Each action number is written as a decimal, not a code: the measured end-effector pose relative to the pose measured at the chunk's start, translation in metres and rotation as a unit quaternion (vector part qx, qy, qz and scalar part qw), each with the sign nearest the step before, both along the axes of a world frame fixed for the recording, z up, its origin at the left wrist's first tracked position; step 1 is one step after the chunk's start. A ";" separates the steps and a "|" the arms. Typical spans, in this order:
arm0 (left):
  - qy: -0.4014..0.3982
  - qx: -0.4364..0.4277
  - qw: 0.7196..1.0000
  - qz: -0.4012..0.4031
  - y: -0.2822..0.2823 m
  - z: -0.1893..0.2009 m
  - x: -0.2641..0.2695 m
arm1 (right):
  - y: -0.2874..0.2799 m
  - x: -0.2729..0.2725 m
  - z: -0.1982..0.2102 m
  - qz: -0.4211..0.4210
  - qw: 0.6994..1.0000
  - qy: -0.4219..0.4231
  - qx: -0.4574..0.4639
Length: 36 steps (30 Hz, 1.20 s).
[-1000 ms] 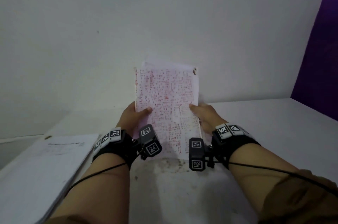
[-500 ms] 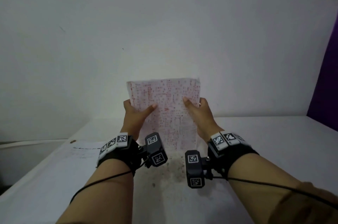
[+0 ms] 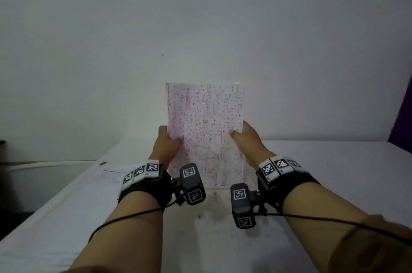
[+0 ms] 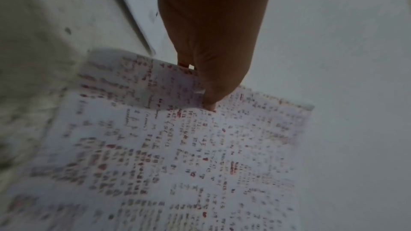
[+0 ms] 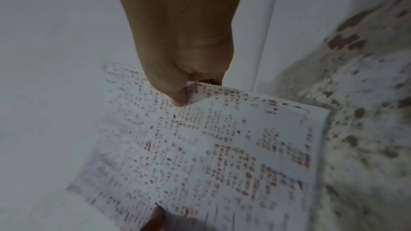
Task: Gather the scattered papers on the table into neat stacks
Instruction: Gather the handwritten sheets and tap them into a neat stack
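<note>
Gripping paper bundle (image 3: 205,130) upright, L hand (image 3: 166,145) + R hand (image 3: 246,141).

nothing legible here. the held sheaf of papers (image 3: 205,130) is packed with rows of red writing, too blurred to read in any view. the sheet (image 3: 111,175) lying by the table's left edge carries a dark heading line, too small to make out. the wrist bands (image 3: 142,170) show only black-and-white square marker patterns, no words.
</note>
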State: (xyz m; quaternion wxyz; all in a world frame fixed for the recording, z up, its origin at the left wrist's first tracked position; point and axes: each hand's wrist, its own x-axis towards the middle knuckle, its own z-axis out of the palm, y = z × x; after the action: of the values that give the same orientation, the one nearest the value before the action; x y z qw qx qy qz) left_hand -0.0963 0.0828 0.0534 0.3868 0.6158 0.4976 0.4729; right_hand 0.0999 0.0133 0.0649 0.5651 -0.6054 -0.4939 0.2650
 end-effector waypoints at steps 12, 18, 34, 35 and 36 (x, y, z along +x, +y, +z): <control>0.226 -0.014 0.957 0.179 0.019 -0.004 -0.170 | 0.046 -0.162 -0.017 0.153 0.958 0.140 -0.198; 0.300 -0.054 0.928 0.213 0.028 -0.039 -0.241 | 0.061 -0.221 -0.056 0.220 0.929 0.135 -0.265; 0.435 -0.216 0.842 0.235 0.044 -0.091 -0.261 | 0.078 -0.219 -0.082 0.105 0.936 0.067 -0.329; 0.436 -0.223 0.843 0.221 0.043 -0.090 -0.258 | 0.078 -0.217 -0.082 0.108 0.934 0.068 -0.333; 0.428 -0.229 0.851 0.201 0.044 -0.089 -0.256 | 0.077 -0.215 -0.080 0.107 0.933 0.072 -0.337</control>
State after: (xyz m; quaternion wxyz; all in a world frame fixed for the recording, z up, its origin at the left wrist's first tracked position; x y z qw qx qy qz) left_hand -0.3523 0.1268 -0.0360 0.1619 0.5375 0.8212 0.1028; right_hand -0.1154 0.0898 -0.0155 0.3299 -0.6832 -0.3955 0.5176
